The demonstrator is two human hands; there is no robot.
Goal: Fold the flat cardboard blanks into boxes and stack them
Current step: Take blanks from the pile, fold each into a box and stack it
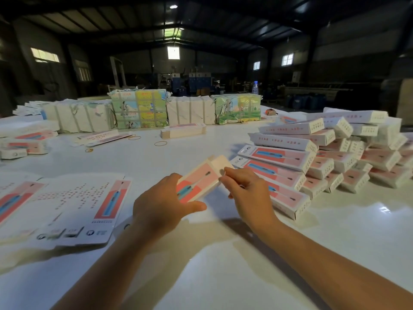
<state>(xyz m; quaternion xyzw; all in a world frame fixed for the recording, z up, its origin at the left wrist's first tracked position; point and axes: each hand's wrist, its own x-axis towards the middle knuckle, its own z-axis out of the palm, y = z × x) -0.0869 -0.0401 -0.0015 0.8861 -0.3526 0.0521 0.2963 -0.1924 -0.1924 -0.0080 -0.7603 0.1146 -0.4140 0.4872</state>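
My left hand [161, 202] grips the near end of a long pink-and-white box [199, 180] printed with a blue toothbrush, held above the white table [223, 265]. My right hand [245, 191] pinches the box's white end flap [220, 164] at its far end. A heap of folded boxes [324, 157] of the same print lies stacked to the right. Flat printed blanks [73, 209] lie spread at the left.
Wrapped bundles [138, 110] stand in a row across the far side of the table, with a small pile of blanks [183, 130] before them. Loose rubber bands [160, 143] lie mid-table. More blanks [26, 139] sit far left. A water bottle [255, 87] stands behind the bundles.
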